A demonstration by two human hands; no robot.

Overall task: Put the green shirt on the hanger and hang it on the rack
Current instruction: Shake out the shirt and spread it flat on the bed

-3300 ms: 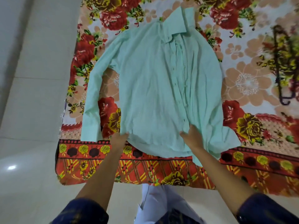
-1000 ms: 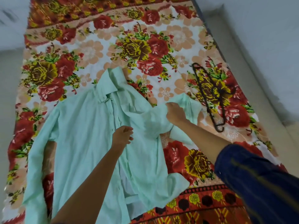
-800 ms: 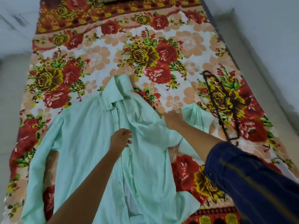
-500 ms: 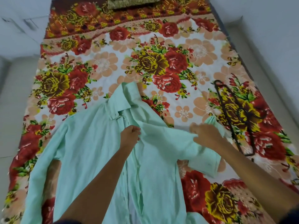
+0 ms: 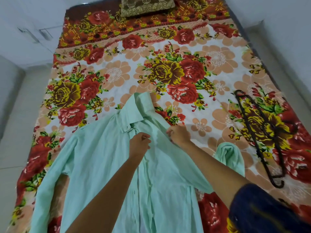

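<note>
The shirt (image 5: 107, 165) lies front up on the bed (image 5: 210, 69), collar toward the pillow (image 5: 148, 5) and hem toward the person, so its long axis runs straight away from them. Both hands sit on its upper chest just below the collar. The left hand (image 5: 139, 145) is curled on the button placket at the shirt's middle and seems to pinch the cloth there. The right hand (image 5: 179, 134) is curled on the fabric at the shirt's right shoulder, near the edge, gripping a fold. To the shirt's right its sleeve (image 5: 230, 157) lies bunched on the bed. Further right again, well apart from the shirt, lies the dark hanger (image 5: 262, 132), roughly parallel to the shirt's axis, one end toward the pillow and the other toward the person; which end carries the hook I cannot tell. The hanger lies to the right of both hands, and the right hand is clearly the nearer, so it looks the natural one to reach for it while the left holds the shirt open. No rack is in view.
</note>
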